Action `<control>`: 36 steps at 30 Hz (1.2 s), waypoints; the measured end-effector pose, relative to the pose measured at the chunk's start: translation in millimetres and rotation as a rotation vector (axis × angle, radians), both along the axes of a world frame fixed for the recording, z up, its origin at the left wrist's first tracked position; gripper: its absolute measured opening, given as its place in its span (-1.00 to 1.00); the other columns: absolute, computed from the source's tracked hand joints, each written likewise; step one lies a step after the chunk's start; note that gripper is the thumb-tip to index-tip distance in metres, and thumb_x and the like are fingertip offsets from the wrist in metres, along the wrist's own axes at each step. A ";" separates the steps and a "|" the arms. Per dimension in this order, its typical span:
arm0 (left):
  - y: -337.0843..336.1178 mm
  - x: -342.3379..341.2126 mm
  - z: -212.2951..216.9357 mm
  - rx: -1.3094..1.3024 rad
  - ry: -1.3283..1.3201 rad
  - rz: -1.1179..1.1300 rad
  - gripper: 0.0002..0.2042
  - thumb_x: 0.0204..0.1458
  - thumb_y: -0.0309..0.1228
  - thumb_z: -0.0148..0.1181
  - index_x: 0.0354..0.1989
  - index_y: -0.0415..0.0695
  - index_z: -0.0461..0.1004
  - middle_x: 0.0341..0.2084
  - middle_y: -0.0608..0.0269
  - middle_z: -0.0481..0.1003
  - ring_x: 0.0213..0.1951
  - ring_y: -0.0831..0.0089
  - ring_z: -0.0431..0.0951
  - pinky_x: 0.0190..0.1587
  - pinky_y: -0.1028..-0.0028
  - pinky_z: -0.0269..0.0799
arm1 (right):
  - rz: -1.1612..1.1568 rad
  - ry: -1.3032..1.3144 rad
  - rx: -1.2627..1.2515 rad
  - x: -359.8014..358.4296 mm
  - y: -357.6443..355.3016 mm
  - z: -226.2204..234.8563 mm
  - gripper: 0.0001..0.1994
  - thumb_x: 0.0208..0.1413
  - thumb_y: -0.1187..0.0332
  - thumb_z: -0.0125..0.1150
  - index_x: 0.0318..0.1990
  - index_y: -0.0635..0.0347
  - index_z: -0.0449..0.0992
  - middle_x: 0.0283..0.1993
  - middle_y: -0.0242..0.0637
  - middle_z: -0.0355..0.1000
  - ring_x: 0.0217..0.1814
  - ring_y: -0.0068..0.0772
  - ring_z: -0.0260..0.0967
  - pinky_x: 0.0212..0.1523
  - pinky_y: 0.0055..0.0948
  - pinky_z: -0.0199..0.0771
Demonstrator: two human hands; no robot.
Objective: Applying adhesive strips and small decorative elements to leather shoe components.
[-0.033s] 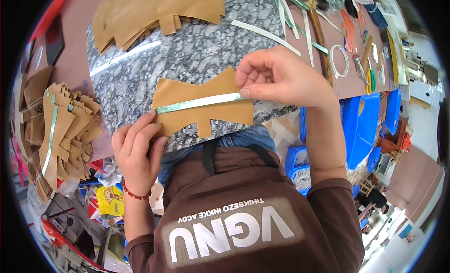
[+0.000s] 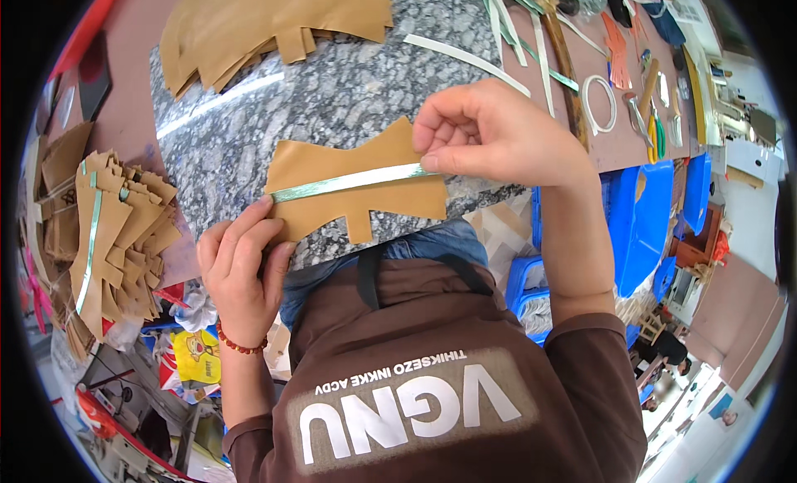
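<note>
Strip lying crosswise, a hand at each end

A pale green, shiny strip [image 2: 349,182] is lying flat across a tan panel [image 2: 328,158], which is resting at the near edge of the grey speckled worktop [image 2: 224,155], right in front of the person. The strip's long axis is running from left to right with a slight slant, its right end lying farther from the body. The panel is stretching roughly the same way, its small tab pointing back toward the person.

The left hand [image 2: 241,263] is sitting at the strip's left end: its index fingertip is touching there, while the thumb is standing apart near the panel's lower corner. Whether that grip is closing around the panel's edge, I cannot tell.

The right hand [image 2: 498,139] is coming over the right end, its thumb tip resting on the strip and its fingers curling in above. Whether the index finger is meeting the thumb to pinch the strip is hidden.

From the right grip, the strip is extending leftward and slightly toward the body; from the left grip, rightward and slightly away. Neither hand is nearer overall, each standing at its own end.
</note>
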State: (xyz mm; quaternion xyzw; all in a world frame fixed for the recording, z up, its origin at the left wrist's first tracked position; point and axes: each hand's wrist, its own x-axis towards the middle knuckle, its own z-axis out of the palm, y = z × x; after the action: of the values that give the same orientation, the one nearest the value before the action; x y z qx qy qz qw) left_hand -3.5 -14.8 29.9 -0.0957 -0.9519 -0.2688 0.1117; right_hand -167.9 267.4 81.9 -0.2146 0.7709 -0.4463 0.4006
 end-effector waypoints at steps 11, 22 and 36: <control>0.6 -1.5 2.4 -0.012 -0.011 -0.024 -0.75 -0.11 -0.53 0.37 -0.21 -0.14 0.54 -0.02 0.19 0.58 -0.15 0.18 0.48 -0.02 0.31 0.37 | 0.100 0.223 0.125 -4.9 -3.3 -11.0 -0.80 -0.07 0.43 0.37 -0.36 0.32 0.46 -0.50 -0.33 0.46 -0.45 -0.60 0.42 -0.40 -0.56 0.44; -0.3 -2.6 1.8 -0.010 -0.010 -0.017 -0.78 -0.09 -0.55 0.36 -0.22 -0.14 0.55 -0.04 0.19 0.59 -0.15 0.21 0.49 -0.01 0.33 0.36 | 0.121 0.300 0.149 -6.0 -6.2 -9.0 -0.75 -0.15 0.43 0.37 -0.36 0.27 0.39 -0.57 -0.31 0.46 -0.53 -0.52 0.42 -0.48 -0.48 0.38; 8.2 0.1 8.3 -0.312 -0.022 -0.085 -0.47 -0.09 0.09 0.24 0.14 0.36 0.54 0.03 0.32 0.46 -0.14 0.27 0.36 -0.03 0.28 0.27 | 0.057 0.085 0.028 -8.9 -1.5 -4.9 -0.75 -0.10 0.43 0.41 -0.30 0.29 0.45 -0.50 -0.30 0.47 -0.46 -0.51 0.43 -0.43 -0.49 0.41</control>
State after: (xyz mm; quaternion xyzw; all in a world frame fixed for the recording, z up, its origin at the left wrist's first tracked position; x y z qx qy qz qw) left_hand -3.4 -6.6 38.2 -0.1493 -0.9783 -0.1232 0.0735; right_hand -176.8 265.9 77.0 -0.2496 0.7870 -0.4142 0.3830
